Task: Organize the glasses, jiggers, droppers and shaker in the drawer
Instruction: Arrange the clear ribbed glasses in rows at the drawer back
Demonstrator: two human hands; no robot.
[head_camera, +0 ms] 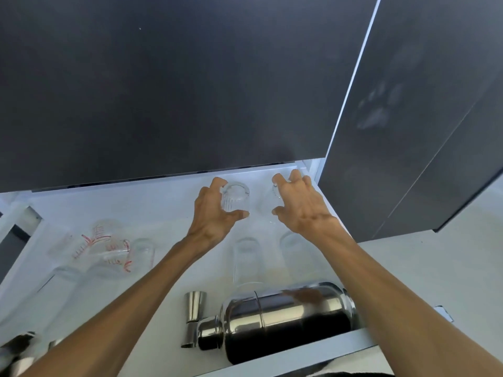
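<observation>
The white drawer (163,202) is pulled out below me. My left hand (215,216) grips a small ribbed clear glass (234,196) near the drawer's back. My right hand (298,202) is curled over another clear glass (275,192) at the back right corner, mostly hidden by the fingers. Two taller clear glasses (249,261) (292,251) lie in front of them. A steel shaker (280,317) lies on its side at the front, with a steel jigger (193,317) to its left. Clear measuring glasses with red marks (109,246) lie at the left.
A dark cabinet front (163,91) rises right behind the drawer, and a tall dark panel (408,118) stands at the right. A pale counter (435,268) runs along the drawer's right side. More metal items (19,352) sit blurred at the front left corner.
</observation>
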